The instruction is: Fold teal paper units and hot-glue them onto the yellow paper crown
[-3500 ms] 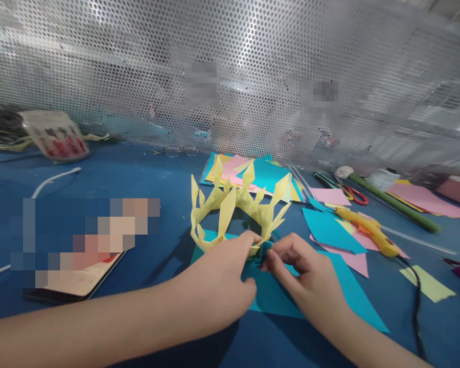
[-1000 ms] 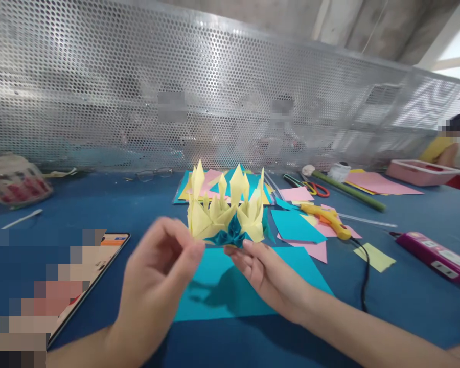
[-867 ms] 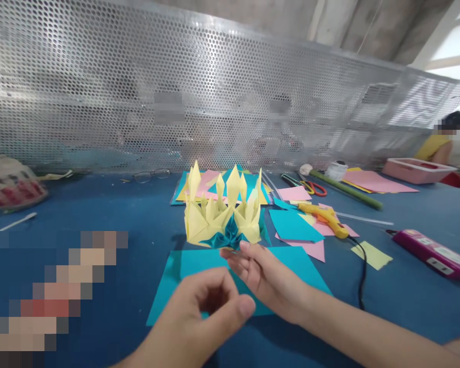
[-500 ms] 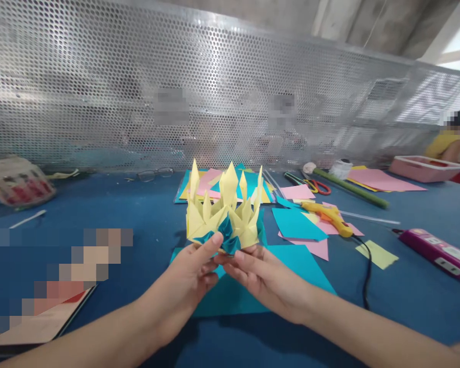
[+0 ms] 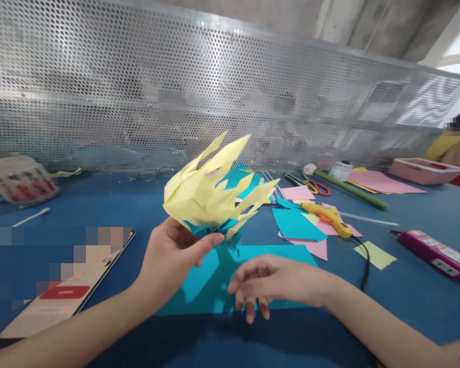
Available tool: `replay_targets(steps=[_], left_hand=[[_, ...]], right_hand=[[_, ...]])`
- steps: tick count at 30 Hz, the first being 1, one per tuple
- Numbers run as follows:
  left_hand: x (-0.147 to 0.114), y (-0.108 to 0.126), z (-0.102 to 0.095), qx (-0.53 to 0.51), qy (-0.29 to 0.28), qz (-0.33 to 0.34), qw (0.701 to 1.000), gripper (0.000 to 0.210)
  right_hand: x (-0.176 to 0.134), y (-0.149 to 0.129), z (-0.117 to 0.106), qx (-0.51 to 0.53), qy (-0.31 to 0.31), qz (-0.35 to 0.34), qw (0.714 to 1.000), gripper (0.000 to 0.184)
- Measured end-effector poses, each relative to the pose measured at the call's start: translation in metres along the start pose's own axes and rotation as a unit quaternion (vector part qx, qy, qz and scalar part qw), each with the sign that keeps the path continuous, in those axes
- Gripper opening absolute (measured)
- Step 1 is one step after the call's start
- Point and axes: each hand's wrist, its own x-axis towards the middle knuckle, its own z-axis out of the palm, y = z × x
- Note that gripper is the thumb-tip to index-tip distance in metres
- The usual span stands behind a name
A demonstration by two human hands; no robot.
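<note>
A folded paper flower (image 5: 205,191), pale yellow with long pointed petals and teal folds at its base, is tilted to the right above the table. My left hand (image 5: 176,245) grips it by the teal base, thumb across the near side. Apart from it, my right hand (image 5: 264,286) hovers lower and to the right with fingers loosely spread and nothing in them. Under both hands lies a large teal paper sheet (image 5: 199,291).
Right of the flower are teal and pink paper pieces (image 5: 299,224), a yellow glue gun (image 5: 329,217), red-handled scissors (image 5: 322,188), a green stick (image 5: 352,190) and a purple power strip (image 5: 437,255). A tablet (image 5: 57,306) lies left. Behind stands a perforated metal screen (image 5: 214,76).
My right hand has let go of the flower and moved down and right. The flower, in my left hand, has gone from upright to tilted right and risen slightly.
</note>
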Motion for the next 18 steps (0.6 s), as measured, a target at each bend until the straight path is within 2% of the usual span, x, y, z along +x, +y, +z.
replay_targets(steps=[2, 4, 5, 6, 8, 10, 11, 13, 15, 18], left_hand=[[0.001, -0.003, -0.002, 0.054, 0.008, 0.008, 0.998, 0.039], [-0.002, -0.007, -0.003, 0.100, -0.003, 0.009, 0.995, 0.043], [-0.004, -0.008, -0.003, 0.119, -0.015, 0.009, 0.993, 0.044], [-0.007, -0.009, -0.003, 0.134, -0.028, 0.010, 0.990, 0.043], [-0.012, -0.011, -0.002, 0.154, -0.052, 0.014, 0.987, 0.037], [-0.018, -0.013, -0.001, 0.164, -0.077, 0.013, 0.983, 0.030], [-0.020, -0.013, 0.000, 0.166, -0.091, 0.010, 0.982, 0.025], [-0.022, -0.016, 0.000, 0.165, -0.119, 0.000, 0.979, 0.023], [-0.023, -0.020, 0.001, 0.154, -0.140, -0.006, 0.978, 0.030], [-0.022, -0.026, 0.001, 0.143, -0.154, -0.004, 0.978, 0.042]], right_hand=[[-0.011, -0.009, -0.010, -0.077, 0.041, 0.003, 0.996, 0.030], [-0.022, -0.017, -0.026, -0.160, 0.155, -0.013, 0.975, 0.022], [-0.027, -0.021, -0.035, -0.197, 0.237, -0.021, 0.951, 0.020], [-0.032, -0.023, -0.046, -0.233, 0.325, -0.022, 0.916, 0.020], [-0.042, -0.024, -0.070, -0.295, 0.484, -0.001, 0.824, 0.021], [-0.050, -0.019, -0.095, -0.342, 0.590, 0.036, 0.730, 0.024], [-0.053, -0.014, -0.106, -0.360, 0.622, 0.059, 0.693, 0.029], [-0.057, -0.001, -0.124, -0.389, 0.648, 0.104, 0.647, 0.034], [-0.056, 0.014, -0.137, -0.412, 0.654, 0.131, 0.620, 0.033], [-0.053, 0.031, -0.151, -0.430, 0.653, 0.148, 0.605, 0.032]])
